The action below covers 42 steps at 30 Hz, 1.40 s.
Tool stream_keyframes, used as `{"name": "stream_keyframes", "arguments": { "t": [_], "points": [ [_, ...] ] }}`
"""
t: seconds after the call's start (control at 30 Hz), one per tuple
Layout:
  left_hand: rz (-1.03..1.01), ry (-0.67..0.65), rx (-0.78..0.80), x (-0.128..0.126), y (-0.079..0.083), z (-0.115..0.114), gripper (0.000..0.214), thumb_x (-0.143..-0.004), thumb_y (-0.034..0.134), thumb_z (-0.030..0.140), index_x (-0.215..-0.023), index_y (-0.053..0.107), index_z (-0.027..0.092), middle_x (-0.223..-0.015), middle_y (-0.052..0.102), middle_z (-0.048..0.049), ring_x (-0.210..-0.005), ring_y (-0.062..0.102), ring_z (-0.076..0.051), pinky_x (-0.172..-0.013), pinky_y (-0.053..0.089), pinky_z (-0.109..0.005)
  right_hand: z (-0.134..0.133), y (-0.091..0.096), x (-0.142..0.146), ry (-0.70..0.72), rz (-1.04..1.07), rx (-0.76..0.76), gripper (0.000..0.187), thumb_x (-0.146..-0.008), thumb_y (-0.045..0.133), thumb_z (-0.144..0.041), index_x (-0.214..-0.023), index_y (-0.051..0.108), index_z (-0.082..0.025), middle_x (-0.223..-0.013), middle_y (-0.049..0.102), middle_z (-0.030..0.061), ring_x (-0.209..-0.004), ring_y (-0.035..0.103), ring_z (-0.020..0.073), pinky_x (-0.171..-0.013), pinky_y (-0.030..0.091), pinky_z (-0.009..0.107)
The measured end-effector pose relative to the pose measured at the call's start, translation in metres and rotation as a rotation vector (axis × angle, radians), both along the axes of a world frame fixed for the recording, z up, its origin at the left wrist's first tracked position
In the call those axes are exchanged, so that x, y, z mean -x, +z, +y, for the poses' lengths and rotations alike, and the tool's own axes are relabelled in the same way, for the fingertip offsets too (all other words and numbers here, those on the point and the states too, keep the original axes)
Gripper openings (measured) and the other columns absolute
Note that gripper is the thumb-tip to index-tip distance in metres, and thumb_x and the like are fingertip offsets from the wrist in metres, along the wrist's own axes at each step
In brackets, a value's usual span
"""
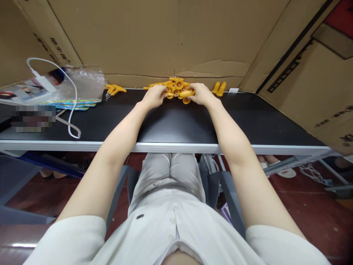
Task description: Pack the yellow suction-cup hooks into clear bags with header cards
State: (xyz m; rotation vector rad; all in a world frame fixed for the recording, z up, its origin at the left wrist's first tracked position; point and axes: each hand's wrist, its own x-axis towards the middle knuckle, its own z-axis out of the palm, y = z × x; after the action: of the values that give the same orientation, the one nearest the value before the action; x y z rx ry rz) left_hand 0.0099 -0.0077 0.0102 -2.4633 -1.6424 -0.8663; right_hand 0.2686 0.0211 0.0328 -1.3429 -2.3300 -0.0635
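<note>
Head view: the left hand [156, 96] and the right hand [200, 94] meet near the far edge of the table, a narrow gap between their fingertips. The left has thumb and fingers pinched on a slim yellow-orange piece [168, 94], mostly hidden by the fingers; the right grips a rounded yellow-orange plastic piece [186, 94] that points towards the left hand. Between and just behind them sits a pile of yellow-orange plastic parts [179, 85], several with round, cup-like open ends facing the camera, others lying as bars close to the cardboard panel [171, 40]. Left of the hands, well apart, lie branching yellow-orange handles [117, 89] with coiled metal wire [107, 96] beside them. To the right, near the right wrist, two bell-ended yellow-orange pieces [221, 89] lean side by side, and beyond them is a small white slip [234, 90]. All this rests on a black tabletop [275, 117] with a silvery front edge [176, 147]. At the far left are a clear plastic bag [85, 79], a white power adapter [46, 83], a looping white cable [75, 96] and a pixelated patch. Grey armrests [231, 198] flank the seated person's pale trousers [168, 173].
</note>
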Motion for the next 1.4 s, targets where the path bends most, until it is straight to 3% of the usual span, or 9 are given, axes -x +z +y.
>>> {"name": "stream_keyframes", "arguments": {
  "t": [0.4,0.6,0.87,1.13,1.4],
  "points": [
    [-0.06,-0.014,0.063,-0.007,0.008,-0.008,0.033,-0.1,0.057,0.022,-0.126,0.078,0.019,-0.129,0.08,-0.0123,-0.126,0.072,-0.03,-0.117,0.053,-0.044,0.002,-0.001,-0.005,-0.076,0.011,0.008,0.037,-0.088,0.082,-0.032,-0.123,0.078,-0.022,-0.127,0.078,0.0159,-0.127,0.07,0.0443,-0.112,0.055,0.06],
    [-0.024,-0.033,0.048,-0.011,0.01,-0.011,0.032,-0.101,0.055,0.022,-0.125,0.076,0.018,-0.132,0.078,-0.0137,-0.13,0.069,-0.032,-0.122,0.048,-0.046,-0.014,0.004,0.012,0.048,0.035,0.035,0.033,-0.091,0.079,-0.04,-0.119,0.079,-0.021,-0.125,0.08,0.0142,-0.122,0.071,0.0386,-0.11,0.055,0.05],
    [-0.007,-0.017,-0.006,-0.007,0.013,-0.012,0.03,-0.102,0.057,0.025,-0.125,0.075,0.02,-0.132,0.076,-0.0133,-0.133,0.064,-0.036,-0.121,0.047,-0.052,-0.022,0.006,0.018,0.017,0.116,0.055,0.059,-0.09,0.082,-0.059,-0.136,0.067,-0.025,-0.119,0.078,0.0124,-0.112,0.07,0.036,-0.104,0.058,0.054],
    [0.005,-0.032,-0.018,-0.001,0.009,-0.003,0.03,-0.101,0.058,0.026,-0.125,0.074,0.021,-0.133,0.074,-0.0152,-0.137,0.062,-0.037,-0.123,0.044,-0.054,-0.009,-0.005,0.017,0.1,0.551,0.386,0.076,-0.065,0.096,-0.082,-0.104,0.062,-0.027,-0.082,0.07,0.003,-0.076,0.072,0.027,-0.083,0.068,0.053],
    [0.002,0.084,0.016,-0.007,0.016,-0.02,0.036,-0.11,0.061,0.05,-0.125,0.071,0.019,-0.163,0.054,-0.0151,-0.16,0.041,-0.033,-0.131,0.036,-0.053,-0.009,-0.005,0.019,0.076,0.556,0.376,0.074,-0.064,0.098,-0.08,-0.102,0.063,-0.027,-0.083,0.07,0.0039,-0.082,0.075,0.0292,-0.085,0.068,0.053]
  ]
}}
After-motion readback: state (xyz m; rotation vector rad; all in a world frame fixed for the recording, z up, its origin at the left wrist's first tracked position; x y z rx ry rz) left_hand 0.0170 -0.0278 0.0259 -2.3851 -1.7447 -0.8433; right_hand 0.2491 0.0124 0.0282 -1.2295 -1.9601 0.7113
